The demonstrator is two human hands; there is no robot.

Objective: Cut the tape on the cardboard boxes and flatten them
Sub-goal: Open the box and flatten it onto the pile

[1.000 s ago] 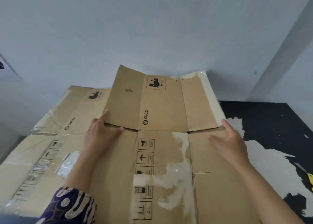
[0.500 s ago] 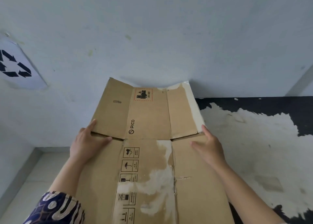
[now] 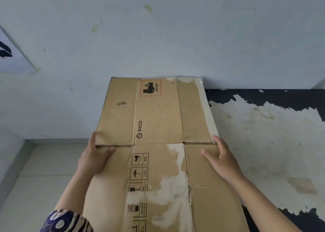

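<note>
A flattened brown cardboard box (image 3: 158, 115) printed with PICO and a UN 3481 label fills the middle of the head view, its far flaps tilted up toward the wall. Torn white patches run down its middle. My left hand (image 3: 95, 156) grips the left edge at the flap crease, thumb on top. My right hand (image 3: 219, 154) holds the right edge at the same crease, fingers spread flat on the cardboard. The near end of the box runs out of the frame.
A pale blue wall (image 3: 158, 29) stands right behind the box. To the right lies a black surface with peeled white patches (image 3: 263, 135). Pale floor (image 3: 35, 179) shows at the lower left. A recycling sign (image 3: 10, 56) hangs at the left.
The box has been lifted off the other flattened cardboard and carried; that pile has left the view. The far flaps have flattened out. Both hands keep their hold at the crease.
</note>
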